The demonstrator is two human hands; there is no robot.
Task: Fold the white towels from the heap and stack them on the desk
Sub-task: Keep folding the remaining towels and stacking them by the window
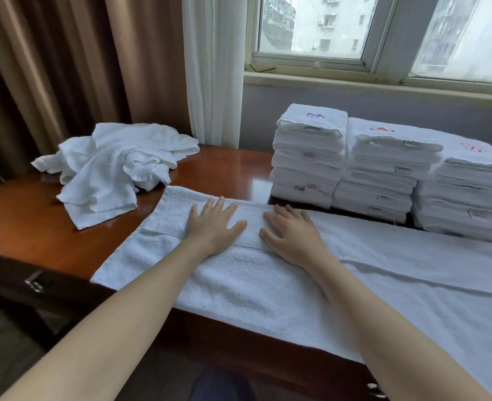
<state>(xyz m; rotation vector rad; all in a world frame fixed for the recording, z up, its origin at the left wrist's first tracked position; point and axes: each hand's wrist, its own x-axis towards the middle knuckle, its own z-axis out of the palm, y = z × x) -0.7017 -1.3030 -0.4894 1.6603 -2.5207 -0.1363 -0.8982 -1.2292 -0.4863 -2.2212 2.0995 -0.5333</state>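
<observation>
While both arms reach forward, we press our left hand (214, 227) and right hand (291, 234) flat on the towel (239, 279), fingers straight, gripping nothing. It lies along the near edge of the desk (36, 227). The heap (117, 166) sits back left. The stacks (308, 157) bear tags and embroidery too small to read.

Grey daylight came through a sliding window (325, 27) at 1 o'clock, with pale apartment blocks (330, 18) beyond the glass. A sheer white curtain (213, 68) hung at 12 o'clock beside heavy brown drapes (51, 68) at 10 o'clock. Below the sill (325, 81) ran a grey wall (412, 111), fronted by a glossy reddish-brown desk (31, 227).
</observation>
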